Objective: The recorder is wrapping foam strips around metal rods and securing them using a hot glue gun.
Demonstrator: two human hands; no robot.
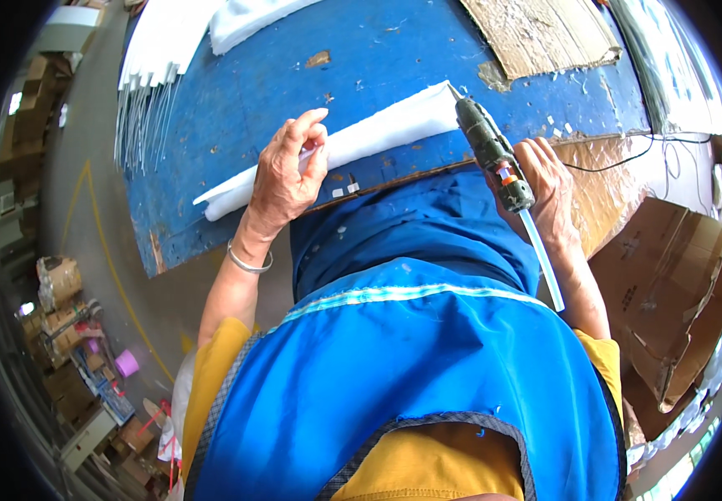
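My left hand point(284, 171) presses down on the white folded foam strip point(353, 144), fingers curled over its upper edge, palm flat on it, closed lightly on the strip. A metal bangle point(248, 263) sits on that wrist. The strip lies slantwise on the blue table point(294, 75), close to the table's near edge, one end toward the lower left, other end up right.

My right hand point(549, 188) grips a dark hot glue gun point(494, 154), fingers wrapped round its handle. The gun's nozzle touches the upper right end of the strip. A clear glue stick point(542, 259) pokes out the back of the gun, toward me. A black cord point(620, 159) runs off right of the gun.

Relative to the strip: a cardboard sheet point(545, 33) lies above right on the table, a stack of white foam pieces point(169, 37) above left at the table's far corner, an open brown carton point(670, 284) well to the right, off the table. My blue apron point(411, 351) fills the view below the strip.
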